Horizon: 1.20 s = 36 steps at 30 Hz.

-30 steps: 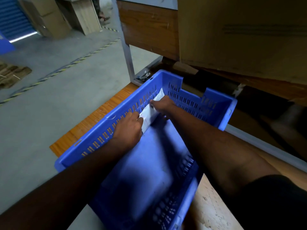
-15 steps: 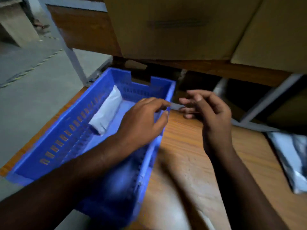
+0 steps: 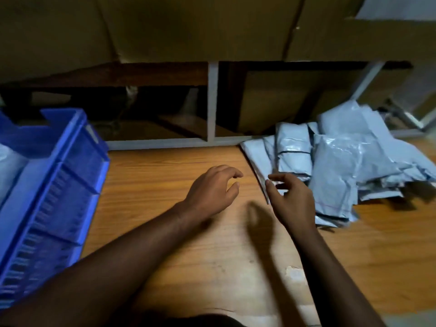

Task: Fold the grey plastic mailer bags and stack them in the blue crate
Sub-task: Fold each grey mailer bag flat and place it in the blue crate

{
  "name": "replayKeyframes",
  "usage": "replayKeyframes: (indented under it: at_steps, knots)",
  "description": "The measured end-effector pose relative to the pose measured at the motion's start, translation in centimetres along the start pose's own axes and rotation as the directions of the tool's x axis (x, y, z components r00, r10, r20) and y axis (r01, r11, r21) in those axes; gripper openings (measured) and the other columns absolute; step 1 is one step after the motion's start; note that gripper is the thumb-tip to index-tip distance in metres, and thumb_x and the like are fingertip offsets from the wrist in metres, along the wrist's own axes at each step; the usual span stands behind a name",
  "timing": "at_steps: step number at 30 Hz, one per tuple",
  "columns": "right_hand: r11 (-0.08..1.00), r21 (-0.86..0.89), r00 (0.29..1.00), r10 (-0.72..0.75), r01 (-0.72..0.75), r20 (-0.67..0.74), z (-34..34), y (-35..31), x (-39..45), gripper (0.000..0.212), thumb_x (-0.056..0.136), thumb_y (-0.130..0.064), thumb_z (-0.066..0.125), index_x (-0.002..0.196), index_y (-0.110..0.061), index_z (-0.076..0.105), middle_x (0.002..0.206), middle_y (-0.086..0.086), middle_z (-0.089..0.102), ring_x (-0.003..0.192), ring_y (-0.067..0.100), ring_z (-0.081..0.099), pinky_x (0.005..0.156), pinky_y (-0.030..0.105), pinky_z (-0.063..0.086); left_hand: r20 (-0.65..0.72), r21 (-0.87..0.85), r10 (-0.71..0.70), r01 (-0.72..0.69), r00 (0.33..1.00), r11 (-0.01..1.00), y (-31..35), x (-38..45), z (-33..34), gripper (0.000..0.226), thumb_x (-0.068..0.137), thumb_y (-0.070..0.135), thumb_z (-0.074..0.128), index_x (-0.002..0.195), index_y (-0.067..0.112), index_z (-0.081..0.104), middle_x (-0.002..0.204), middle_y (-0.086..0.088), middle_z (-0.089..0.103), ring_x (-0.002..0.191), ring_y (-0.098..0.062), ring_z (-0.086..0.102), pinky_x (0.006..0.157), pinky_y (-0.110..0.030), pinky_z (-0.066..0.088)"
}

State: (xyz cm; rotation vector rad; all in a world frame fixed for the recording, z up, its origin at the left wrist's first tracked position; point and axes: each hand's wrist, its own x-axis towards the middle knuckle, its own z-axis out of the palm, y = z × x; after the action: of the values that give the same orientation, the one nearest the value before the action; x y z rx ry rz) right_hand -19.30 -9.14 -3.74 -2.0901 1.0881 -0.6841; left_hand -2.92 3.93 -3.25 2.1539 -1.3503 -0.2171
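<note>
Wooden table [image 3: 188, 267] fills the lower frame, cardboard boxes [image 3: 188, 27] on a shelf above and behind it. Blue crate [image 3: 59, 185] sits at the table's left edge, slatted wall facing in; a pale shape inside at far left is probably a folded mailer [image 3: 9, 171], too cropped to be sure. Heap of grey mailer bags [image 3: 342, 166] lies on the table at right, loosely overlapped, some flat, some crumpled or half rolled, well apart from the crate. Both hands empty, over bare table between crate and heap. Left hand [image 3: 212, 190] hovers mid-table, fingers loosely curled, gripping nothing, not touching any bag. Right hand [image 3: 292, 199] is at the near-left edge of the heap, thumb and fingers spread and relaxed, gripping nothing; a fingertip may touch the nearest bag's edge, cannot tell. Step in hand, as judged: fetch the next bag to fold. To do it well: take only the bag on top or nearest, pinching at a free corner or edge so neighbours don't drag along, since slick plastic slides and clings. Pull it onto the bare table between the hands, flatten it and press the air out before creasing, left hand pinning one end while the right folds over. Keep folds the same width as the one in the crate so they stack square. Risk: grabbing two at once, or the fold springing open when released.
</note>
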Motion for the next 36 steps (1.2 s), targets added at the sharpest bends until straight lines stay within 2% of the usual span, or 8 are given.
replayKeyframes:
  at_steps: [4,12,19,24,27,29,33,36]
  knots:
    - [0.957,-0.265,0.98,-0.155,0.118,-0.122,-2.7,3.5,5.8,0.039,0.089,-0.039,0.07,0.124,-0.022,0.067,0.124,0.0,0.068,0.116,0.028,0.058,0.092,0.046,0.052,0.016,0.029,-0.007,0.007,1.0,1.0,4.0,4.2,4.2,0.034,0.098,0.028,0.058,0.131,0.026,0.065,0.131,0.008,0.063,0.124,-0.013,0.051,0.096,-0.032,0.046]
    - [0.815,-0.577,0.994,0.017,0.047,0.105,0.1,6.6,14.6,0.075,0.086,-0.067,0.061,0.136,-0.012,0.052,0.139,0.017,0.054,0.12,0.04,0.057,0.091,0.046,0.048,0.052,0.071,-0.058,0.054,0.997,0.996,6.4,7.5,6.1,0.036,0.098,0.029,0.058,0.134,0.026,0.062,0.134,0.008,0.061,0.125,-0.014,0.051,0.093,-0.031,0.045]
    - [0.915,-0.296,0.962,-0.264,0.275,0.077,-0.8,4.8,11.0,0.063,0.077,-0.041,0.065,0.134,-0.018,0.053,0.129,0.005,0.062,0.112,0.034,0.06,0.091,0.046,0.046,-0.126,0.042,-0.079,0.085,0.989,0.995,4.3,4.3,2.9,0.036,0.1,0.026,0.059,0.136,0.028,0.061,0.135,0.01,0.059,0.125,-0.009,0.049,0.095,-0.029,0.044]
    - [0.763,-0.002,0.706,-0.596,0.646,0.383,1.7,4.2,4.6,0.071,0.078,-0.042,0.066,0.142,-0.018,0.048,0.149,0.005,0.053,0.12,0.032,0.056,0.102,0.048,0.043,-0.293,0.058,-0.075,0.096,0.953,0.994,0.3,-0.5,1.2,0.034,0.099,0.022,0.058,0.133,0.02,0.062,0.138,0.003,0.059,0.129,-0.016,0.05,0.105,-0.034,0.044]
    - [0.664,0.061,0.469,-0.588,0.745,0.659,5.6,5.2,1.4,0.072,0.077,-0.036,0.06,0.146,-0.02,0.045,0.156,0.003,0.047,0.138,0.027,0.045,0.117,0.056,0.03,-0.183,0.087,-0.208,0.226,0.961,0.97,-2.6,-4.7,2.9,0.047,0.103,0.039,0.042,0.141,0.017,0.059,0.148,0.001,0.055,0.138,-0.017,0.046,0.115,-0.035,0.036]
    - [0.63,0.045,0.399,-0.544,0.776,0.738,7.5,6.2,0.3,0.074,0.076,-0.031,0.056,0.148,-0.018,0.046,0.161,0.003,0.041,0.148,0.028,0.035,0.121,0.06,0.022,-0.041,0.141,-0.3,0.303,0.953,0.942,-4.8,-7.8,5.1,0.066,0.102,0.052,0.024,0.151,0.017,0.05,0.158,0.0,0.046,0.149,-0.019,0.037,0.125,-0.037,0.025]
    - [0.707,0.017,0.477,-0.494,0.707,0.727,7.9,6.0,0.9,0.066,0.082,-0.042,0.049,0.145,-0.02,0.052,0.162,0.001,0.042,0.151,0.025,0.033,0.123,0.057,0.014,-0.034,0.206,-0.338,0.337,0.941,0.919,-6.8,-9.9,7.4,0.065,0.103,0.054,0.022,0.151,0.02,0.05,0.159,-0.001,0.045,0.15,-0.019,0.035,0.126,-0.044,0.021]
    - [0.736,-0.078,0.606,-0.487,0.673,0.629,9.2,4.5,0.4,0.049,0.101,-0.043,0.041,0.142,-0.02,0.057,0.152,0.001,0.054,0.141,0.024,0.044,0.117,0.051,0.027,-0.147,0.182,-0.288,0.312,0.946,0.932,-6.2,-8.0,7.2,0.05,0.106,0.044,0.032,0.132,0.016,0.064,0.149,-0.007,0.055,0.142,-0.026,0.045,0.123,-0.045,0.029]
